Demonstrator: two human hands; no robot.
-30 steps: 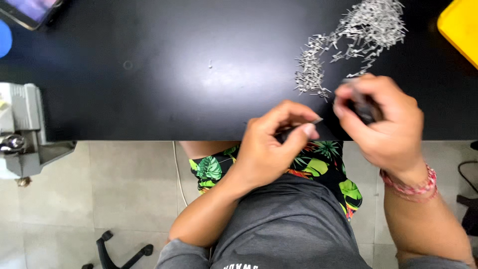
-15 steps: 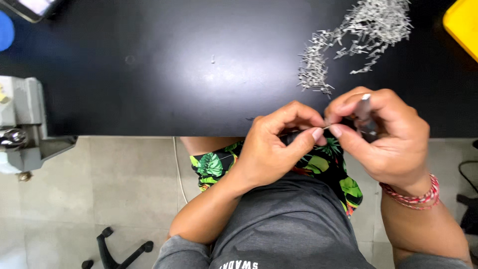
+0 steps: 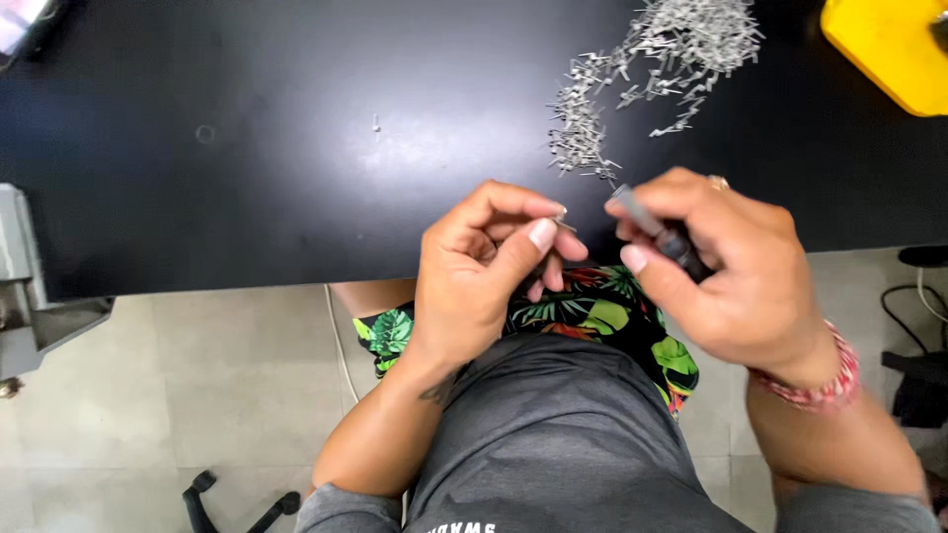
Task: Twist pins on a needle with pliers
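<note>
My left hand (image 3: 489, 266) pinches a small silver metal pin (image 3: 563, 225) between thumb and fingers, just over the near edge of the black table (image 3: 296, 148). My right hand (image 3: 726, 266) grips a dark, slim tool (image 3: 660, 229) whose grey tip points toward the left hand. The two hands sit close together with a small gap between them. A pile of several small silver pins (image 3: 657, 69) lies on the table beyond my right hand.
A yellow container (image 3: 889, 54) sits at the table's far right corner. One loose pin (image 3: 376, 123) lies mid-table. A grey machine (image 3: 30, 296) stands at the left edge. Below are tiled floor, a chair base (image 3: 232, 503) and cables (image 3: 913, 296) at right.
Both hands have stayed together at the table edge. The right hand has tilted the tool so its tip points at the left hand's fingers. The view has shifted slightly.
</note>
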